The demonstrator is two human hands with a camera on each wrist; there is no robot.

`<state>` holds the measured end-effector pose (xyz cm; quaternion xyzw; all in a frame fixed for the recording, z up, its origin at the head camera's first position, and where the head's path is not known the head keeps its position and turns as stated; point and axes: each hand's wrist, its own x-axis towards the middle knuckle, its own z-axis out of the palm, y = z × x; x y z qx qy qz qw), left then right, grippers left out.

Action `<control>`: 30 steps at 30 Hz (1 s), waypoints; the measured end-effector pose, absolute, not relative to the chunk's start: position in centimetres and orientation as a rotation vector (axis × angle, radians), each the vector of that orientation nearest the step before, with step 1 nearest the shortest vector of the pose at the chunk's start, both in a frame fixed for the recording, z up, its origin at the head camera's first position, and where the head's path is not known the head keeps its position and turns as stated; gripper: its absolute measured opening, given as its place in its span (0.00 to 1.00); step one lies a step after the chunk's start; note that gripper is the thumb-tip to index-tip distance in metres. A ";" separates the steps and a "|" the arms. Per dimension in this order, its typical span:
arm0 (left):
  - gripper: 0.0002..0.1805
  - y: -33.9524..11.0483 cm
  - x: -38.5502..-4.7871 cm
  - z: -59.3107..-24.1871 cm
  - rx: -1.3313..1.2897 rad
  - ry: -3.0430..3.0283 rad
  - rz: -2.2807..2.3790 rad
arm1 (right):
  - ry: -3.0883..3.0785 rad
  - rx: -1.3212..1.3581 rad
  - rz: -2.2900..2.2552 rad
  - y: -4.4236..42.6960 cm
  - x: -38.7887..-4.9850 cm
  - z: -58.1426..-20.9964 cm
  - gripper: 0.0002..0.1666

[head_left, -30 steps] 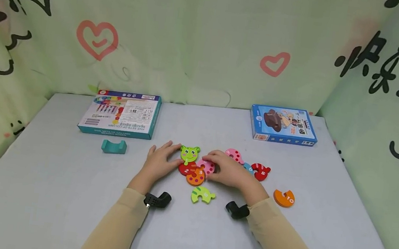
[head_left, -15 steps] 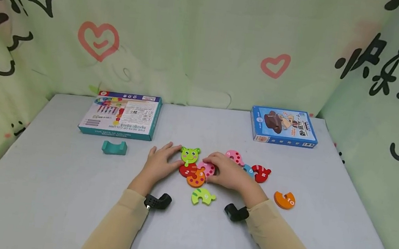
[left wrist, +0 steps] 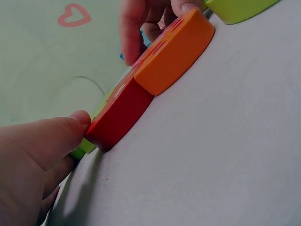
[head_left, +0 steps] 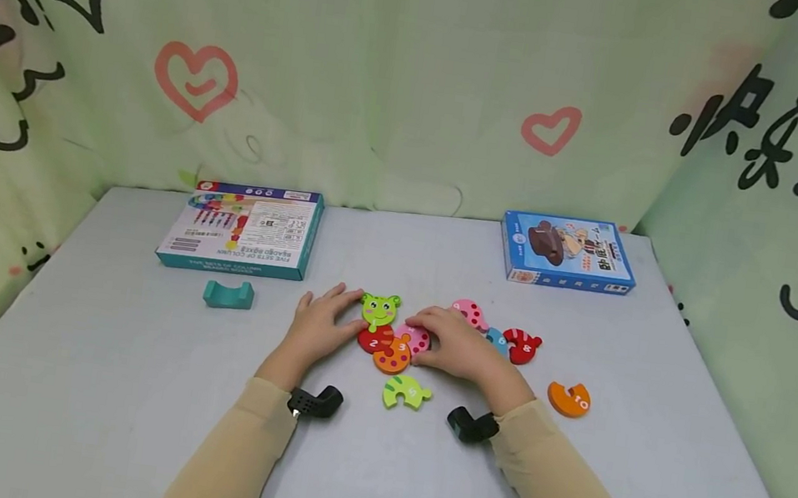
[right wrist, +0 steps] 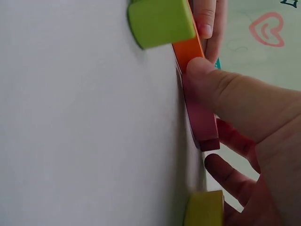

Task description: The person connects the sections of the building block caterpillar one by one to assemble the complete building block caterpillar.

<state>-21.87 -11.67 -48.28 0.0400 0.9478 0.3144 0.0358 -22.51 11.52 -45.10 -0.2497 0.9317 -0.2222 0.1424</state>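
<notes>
A green frog-faced piece [head_left: 379, 310], a red piece numbered 2 [head_left: 372, 339], an orange piece numbered 3 [head_left: 392, 356] and a pink dotted piece [head_left: 415, 336] lie joined on the table. My left hand [head_left: 314, 335] holds the left end, index fingertip at the green face; its thumb meets the red piece [left wrist: 124, 113] in the left wrist view. With thumb and fingers, my right hand [head_left: 459, 344] pinches the pink piece [right wrist: 201, 108]. A green striped piece [head_left: 405, 391] lies just below, apart from the orange one.
Right of my right hand lie pink [head_left: 470, 312], blue [head_left: 497, 340], red [head_left: 522, 346] and orange [head_left: 568, 399] pieces. A yellow piece [right wrist: 204, 208] is near my right fingers. A teal block [head_left: 229, 295] and a white-and-teal box [head_left: 242, 230] stand left, a blue box [head_left: 567, 253] back right.
</notes>
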 end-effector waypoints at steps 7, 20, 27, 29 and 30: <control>0.31 -11.8 -21.9 -48.1 0.125 2.907 0.952 | 2.741 -0.686 -0.793 13.6 -21.0 -43.1 0.35; 0.31 -11.9 -22.0 -48.3 0.122 2.898 0.937 | 2.522 -0.854 -0.694 13.1 -16.9 -43.8 0.29; 0.31 -11.8 -21.8 -48.1 0.123 2.907 0.952 | 2.545 -0.886 -0.617 12.5 -16.2 -44.0 0.29; 0.31 -11.7 -21.8 -48.0 0.122 2.902 0.952 | 2.554 -0.875 -0.593 12.5 -16.0 -44.0 0.31; 0.31 -11.7 -21.7 -48.0 0.123 2.900 0.951 | 2.552 -0.866 -0.590 12.5 -15.9 -44.1 0.32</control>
